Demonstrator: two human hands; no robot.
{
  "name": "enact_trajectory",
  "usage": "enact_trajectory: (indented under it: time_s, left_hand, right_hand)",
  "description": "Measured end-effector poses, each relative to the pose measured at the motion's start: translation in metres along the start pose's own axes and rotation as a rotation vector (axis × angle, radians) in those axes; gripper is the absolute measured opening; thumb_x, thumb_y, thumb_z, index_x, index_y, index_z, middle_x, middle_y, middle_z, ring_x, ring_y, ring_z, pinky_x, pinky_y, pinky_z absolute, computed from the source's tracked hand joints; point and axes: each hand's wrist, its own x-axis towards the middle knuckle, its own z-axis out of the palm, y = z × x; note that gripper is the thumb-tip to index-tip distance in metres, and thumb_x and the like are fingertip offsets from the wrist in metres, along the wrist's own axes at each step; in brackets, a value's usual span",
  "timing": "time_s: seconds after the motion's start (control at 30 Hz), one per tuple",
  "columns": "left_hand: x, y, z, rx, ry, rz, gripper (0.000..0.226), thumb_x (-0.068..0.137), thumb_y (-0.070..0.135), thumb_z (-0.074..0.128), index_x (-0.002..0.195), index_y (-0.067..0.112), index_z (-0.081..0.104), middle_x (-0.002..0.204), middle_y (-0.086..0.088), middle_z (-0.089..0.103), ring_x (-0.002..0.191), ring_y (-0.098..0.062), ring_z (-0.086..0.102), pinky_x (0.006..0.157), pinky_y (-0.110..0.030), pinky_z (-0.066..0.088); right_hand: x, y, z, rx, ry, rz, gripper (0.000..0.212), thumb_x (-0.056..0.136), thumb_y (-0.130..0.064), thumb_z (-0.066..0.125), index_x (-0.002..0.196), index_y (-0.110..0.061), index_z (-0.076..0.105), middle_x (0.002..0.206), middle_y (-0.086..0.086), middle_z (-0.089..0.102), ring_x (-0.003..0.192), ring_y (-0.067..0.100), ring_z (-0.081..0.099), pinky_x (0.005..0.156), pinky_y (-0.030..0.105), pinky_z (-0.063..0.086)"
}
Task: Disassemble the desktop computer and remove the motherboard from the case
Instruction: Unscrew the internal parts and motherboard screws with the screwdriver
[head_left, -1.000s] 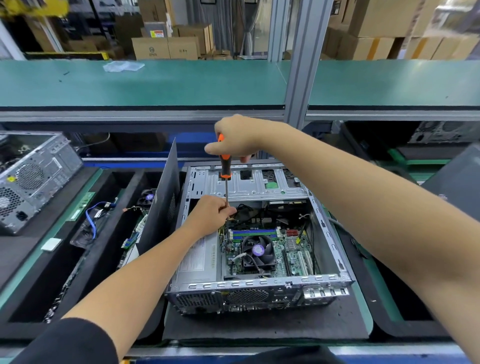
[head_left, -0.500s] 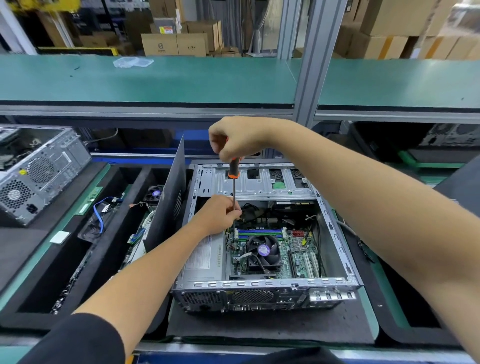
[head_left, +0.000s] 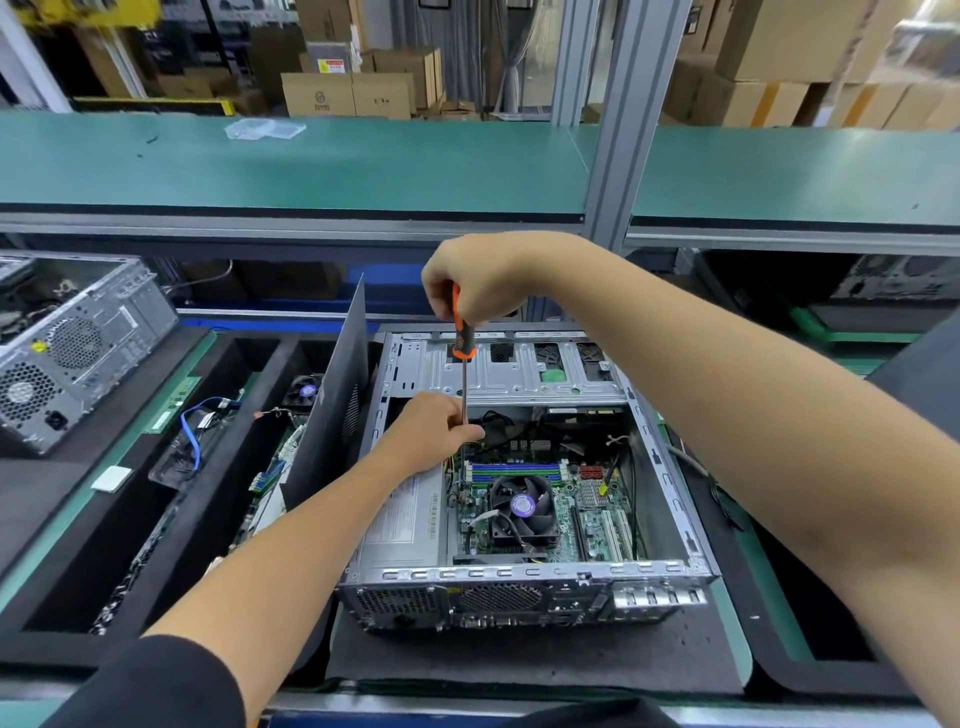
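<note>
Right grip (head_left: 480, 283) clasps the orange-and-black-handled screwdriver (head_left: 462, 338); left grip (head_left: 434, 431) pinches its shaft.
Below them the green motherboard (head_left: 524, 499) sits in the open grey metal case (head_left: 670, 499); unscrewing seems underway, needing steady downward turning.

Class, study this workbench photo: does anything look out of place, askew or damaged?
Nothing looks damaged. The dark side panel stands on edge, leaning against the left side of the open computer case. Loose parts and a blue cable lie in the black tray to its left, apparently already removed.
</note>
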Motion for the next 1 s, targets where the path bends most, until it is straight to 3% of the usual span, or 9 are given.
enact_trajectory:
  time_s: [0.1, 0.2, 0.3, 0.37, 0.5, 0.63, 0.73, 0.87, 1.0]
  left_hand:
    - [-0.001, 0.0, 0.0, 0.022, 0.012, 0.013, 0.039, 0.084, 0.04, 0.07, 0.065, 0.006, 0.063, 0.06, -0.002, 0.058, 0.052, -0.012, 0.051, 0.051, -0.02, 0.034]
    - [-0.001, 0.0, -0.001, 0.031, 0.023, 0.006, 0.041, 0.083, 0.042, 0.07, 0.064, 0.007, 0.059, 0.058, -0.003, 0.056, 0.05, -0.01, 0.045, 0.05, -0.019, 0.033]
    - [-0.002, 0.001, -0.001, 0.039, 0.014, 0.004, 0.042, 0.083, 0.045, 0.069, 0.059, 0.014, 0.053, 0.055, 0.002, 0.052, 0.049, -0.008, 0.044, 0.049, -0.018, 0.03]
    - [-0.002, 0.001, -0.002, 0.033, 0.015, 0.0, 0.041, 0.082, 0.046, 0.069, 0.058, 0.018, 0.052, 0.053, 0.004, 0.05, 0.05, -0.008, 0.045, 0.049, -0.018, 0.029]
    - [-0.004, 0.004, -0.001, -0.03, -0.011, 0.007, 0.026, 0.086, 0.039, 0.067, 0.072, 0.018, 0.06, 0.059, 0.002, 0.058, 0.054, -0.009, 0.051, 0.051, -0.016, 0.038]
    - [-0.006, 0.007, 0.0, -0.047, -0.067, 0.048, 0.017, 0.094, 0.02, 0.055, 0.078, 0.015, 0.059, 0.069, -0.008, 0.061, 0.056, -0.017, 0.052, 0.057, -0.029, 0.044]
    - [-0.006, 0.006, 0.0, -0.036, -0.035, 0.035, 0.024, 0.093, 0.017, 0.058, 0.072, 0.008, 0.063, 0.07, -0.007, 0.064, 0.056, -0.014, 0.052, 0.055, -0.023, 0.04]
    - [-0.005, 0.005, 0.0, -0.015, -0.002, 0.035, 0.03, 0.092, 0.024, 0.063, 0.07, 0.003, 0.063, 0.061, -0.003, 0.058, 0.05, -0.007, 0.046, 0.049, -0.013, 0.034]
    - [-0.004, 0.003, 0.0, -0.014, 0.004, 0.025, 0.033, 0.09, 0.029, 0.064, 0.069, 0.004, 0.06, 0.06, -0.005, 0.057, 0.05, -0.011, 0.047, 0.048, -0.013, 0.034]
  right_hand:
    - [0.001, 0.002, 0.004, 0.07, 0.015, -0.038, 0.012, 0.083, -0.018, 0.062, 0.094, -0.012, 0.06, 0.088, 0.002, 0.063, 0.073, 0.017, 0.056, 0.058, 0.026, 0.042]
    - [0.007, 0.004, 0.01, 0.028, 0.09, 0.06, 0.042, 0.092, -0.057, 0.049, 0.087, -0.015, 0.048, 0.081, 0.003, 0.06, 0.064, 0.019, 0.066, 0.055, 0.029, 0.044]
    - [0.011, 0.005, 0.014, -0.069, 0.172, 0.104, 0.04, 0.096, -0.044, 0.047, 0.074, -0.011, 0.047, 0.064, 0.005, 0.06, 0.053, 0.021, 0.067, 0.051, 0.028, 0.042]
    - [0.011, 0.003, 0.013, -0.01, 0.126, 0.08, 0.026, 0.093, -0.031, 0.053, 0.08, -0.008, 0.054, 0.06, 0.004, 0.062, 0.053, 0.018, 0.067, 0.05, 0.024, 0.041]
    - [0.006, 0.006, 0.008, 0.031, 0.085, -0.006, 0.015, 0.082, -0.013, 0.063, 0.096, -0.014, 0.059, 0.093, 0.001, 0.063, 0.08, 0.019, 0.059, 0.056, 0.024, 0.039]
    - [0.001, 0.011, 0.008, 0.166, 0.055, -0.034, 0.028, 0.075, 0.005, 0.058, 0.095, -0.016, 0.058, 0.092, -0.001, 0.061, 0.08, 0.016, 0.055, 0.06, 0.025, 0.044]
    - [-0.003, 0.013, 0.01, 0.301, 0.073, -0.038, 0.02, 0.079, -0.005, 0.064, 0.095, -0.015, 0.057, 0.093, 0.0, 0.061, 0.079, 0.015, 0.057, 0.066, 0.028, 0.048]
    - [-0.001, 0.016, 0.017, 0.107, 0.181, 0.044, 0.029, 0.09, -0.042, 0.057, 0.094, -0.014, 0.054, 0.089, 0.001, 0.058, 0.075, 0.017, 0.056, 0.061, 0.031, 0.041]
    - [0.002, 0.014, 0.018, 0.035, 0.187, 0.16, 0.032, 0.092, -0.039, 0.051, 0.079, -0.01, 0.046, 0.075, 0.009, 0.061, 0.049, 0.021, 0.067, 0.046, 0.025, 0.038]
